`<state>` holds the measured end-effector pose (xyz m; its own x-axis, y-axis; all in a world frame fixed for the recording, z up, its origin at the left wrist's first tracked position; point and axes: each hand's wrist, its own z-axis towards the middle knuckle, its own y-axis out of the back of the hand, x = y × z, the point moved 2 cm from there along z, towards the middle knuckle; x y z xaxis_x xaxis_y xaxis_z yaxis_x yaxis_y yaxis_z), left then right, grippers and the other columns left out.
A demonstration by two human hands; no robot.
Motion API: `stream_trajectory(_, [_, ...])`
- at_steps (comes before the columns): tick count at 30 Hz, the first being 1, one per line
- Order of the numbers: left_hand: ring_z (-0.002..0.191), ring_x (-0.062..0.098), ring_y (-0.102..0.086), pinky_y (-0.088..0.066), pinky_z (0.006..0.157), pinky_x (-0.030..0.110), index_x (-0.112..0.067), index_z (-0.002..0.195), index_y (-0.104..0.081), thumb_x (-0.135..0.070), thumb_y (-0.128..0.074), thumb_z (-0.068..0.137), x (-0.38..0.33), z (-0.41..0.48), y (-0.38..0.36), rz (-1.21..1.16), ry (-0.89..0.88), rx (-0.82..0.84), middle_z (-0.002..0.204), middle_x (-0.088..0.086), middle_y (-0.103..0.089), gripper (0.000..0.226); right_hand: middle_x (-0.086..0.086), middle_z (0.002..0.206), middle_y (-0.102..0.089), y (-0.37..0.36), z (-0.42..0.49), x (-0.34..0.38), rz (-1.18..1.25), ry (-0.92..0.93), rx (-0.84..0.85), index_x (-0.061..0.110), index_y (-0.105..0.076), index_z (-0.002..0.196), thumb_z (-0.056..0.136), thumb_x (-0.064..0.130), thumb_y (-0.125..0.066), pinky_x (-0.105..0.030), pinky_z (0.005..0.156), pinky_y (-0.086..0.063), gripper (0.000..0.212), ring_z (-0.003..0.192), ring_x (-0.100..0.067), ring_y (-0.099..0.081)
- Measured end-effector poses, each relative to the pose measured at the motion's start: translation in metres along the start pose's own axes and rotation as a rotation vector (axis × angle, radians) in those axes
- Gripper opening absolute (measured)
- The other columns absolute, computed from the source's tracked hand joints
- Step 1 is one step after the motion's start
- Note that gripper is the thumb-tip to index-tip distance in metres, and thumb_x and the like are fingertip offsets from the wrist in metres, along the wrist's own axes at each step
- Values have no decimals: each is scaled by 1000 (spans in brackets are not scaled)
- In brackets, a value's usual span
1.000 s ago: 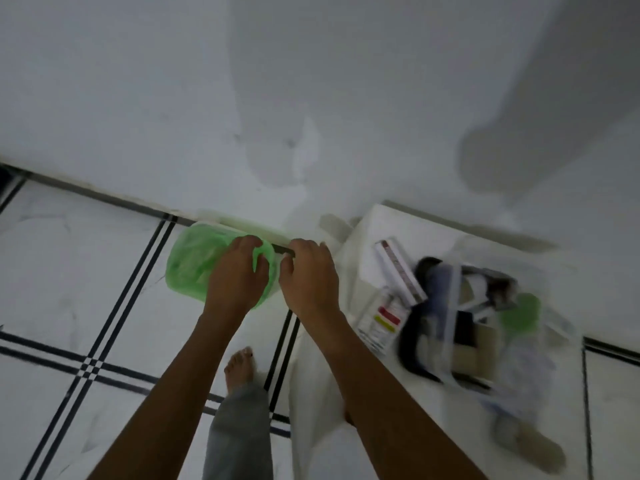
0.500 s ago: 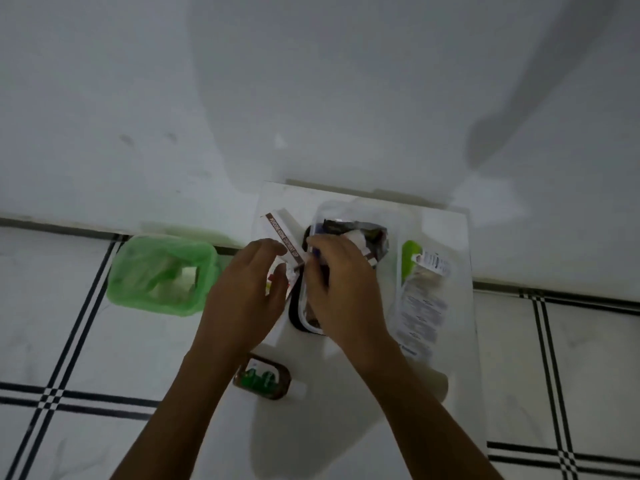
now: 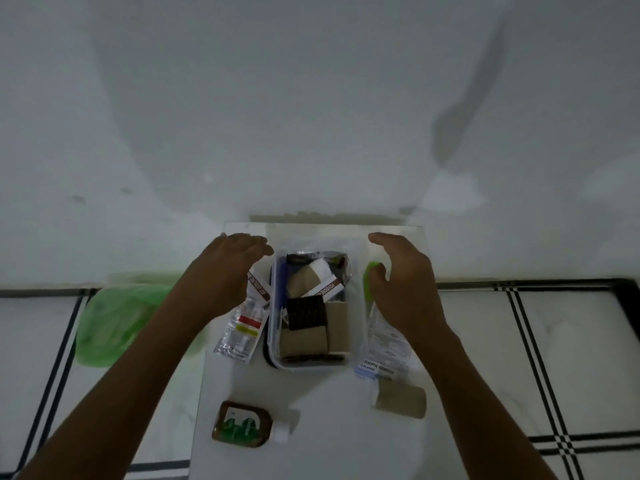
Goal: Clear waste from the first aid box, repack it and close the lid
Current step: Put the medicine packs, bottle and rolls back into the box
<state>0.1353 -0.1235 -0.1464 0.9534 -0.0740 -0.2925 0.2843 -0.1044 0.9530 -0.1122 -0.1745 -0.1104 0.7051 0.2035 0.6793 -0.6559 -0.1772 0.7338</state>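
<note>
A clear plastic first aid box (image 3: pixel 277 355) stands open in the middle of a small white table (image 3: pixel 322 427), packed with tan bandage rolls, a white-and-brown ointment carton and dark packets. My left hand (image 3: pixel 221 275) hovers open just left of the box, above an ointment carton and a clear syringe pack (image 3: pixel 242 327). My right hand (image 3: pixel 405 289) hovers open to the right of it, over a green-topped antiseptic bandage packet (image 3: pixel 384 348). Neither hand holds anything. No lid is visible.
A green plastic waste bag (image 3: pixel 110 323) sits on the floor to the left of the table. A brown bottle with a green label and white cap (image 3: pixel 246 426) lies near the table's front. A loose tan bandage roll (image 3: pixel 401 401) lies at the right front. A white wall rises behind.
My view swung from the green bag to the table. My hands left the bag, reached into the box, and have now spread apart to either side of it, both open.
</note>
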Motion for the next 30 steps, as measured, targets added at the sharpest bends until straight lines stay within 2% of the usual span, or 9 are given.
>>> stream_trajectory(2, [141, 24, -29, -11, 117, 46, -17, 138, -42, 12, -52, 73, 5, 7, -6, 86, -16, 120, 151, 4, -37, 72, -9, 138, -50, 1, 1, -12, -90, -56, 122, 9, -46, 133, 84, -2, -51, -37, 118, -21, 50, 132, -24, -39])
stream_trajectory(5, [145, 18, -17, 4, 117, 48, -21, 143, -32, 1, -58, 77, 8, 10, -17, 187, -11, 267, 155, -2, -28, 74, -9, 140, -46, -4, -1, -34, -218, -68, 269, 8, -39, 136, 83, 2, -55, -34, 119, -1, 56, 134, -23, -36])
stream_trajectory(9, [145, 15, -18, 8, 116, 52, -26, 139, -37, -17, -62, 81, 12, 10, -29, 213, -3, 348, 149, -6, -37, 64, -10, 136, -49, -17, -3, -55, -295, -44, 294, 8, -42, 133, 76, 2, -62, -45, 119, -7, 61, 131, -26, -41])
stream_trajectory(12, [138, 16, -33, 7, 115, 52, -24, 128, -50, -18, -64, 80, 16, 8, -33, 188, -1, 279, 137, -3, -51, 50, -10, 135, -51, -21, 1, -60, -356, -20, 254, 8, -42, 134, 73, -2, -64, -48, 119, -12, 66, 129, -27, -44])
stream_trajectory(15, [128, 19, -48, 8, 114, 51, -21, 122, -58, -17, -66, 81, 19, 6, -33, 146, 1, 184, 126, 1, -59, 43, -9, 137, -50, -24, 5, -63, -406, -18, 245, 11, -38, 137, 74, 5, -66, -49, 117, -17, 69, 129, -27, -43])
stream_trajectory(18, [118, 23, -57, 3, 115, 54, -17, 120, -60, -16, -67, 81, 23, 6, -25, 136, 36, 78, 121, 4, -64, 40, -10, 133, -53, -25, 9, -67, -433, -5, 217, 13, -42, 135, 70, 13, -70, -54, 108, -32, 71, 122, -31, -49])
stream_trajectory(21, [105, 28, -64, -7, 114, 58, -15, 119, -61, -14, -70, 79, 23, 3, -12, 148, 68, -24, 115, 7, -67, 41, -11, 125, -59, -23, 12, -66, -409, 17, 163, 11, -47, 129, 66, 17, -74, -46, 94, -45, 70, 110, -32, -54])
stream_trajectory(26, [93, 36, -66, -27, 106, 63, -10, 122, -58, -15, -71, 77, 11, -13, 21, 233, 82, -221, 106, 14, -66, 47, -12, 124, -59, -9, 10, -52, -324, 68, 4, 11, -49, 128, 62, 16, -76, -40, 81, -46, 71, 107, -33, -53])
stream_trajectory(30, [91, 38, -58, -39, 100, 58, -10, 132, -49, -17, -66, 81, -21, -18, 43, 270, 32, -303, 106, 17, -61, 55, -8, 122, -60, 6, 10, -32, -237, 106, -122, 14, -49, 128, 62, 18, -74, -42, 80, -47, 70, 106, -29, -52])
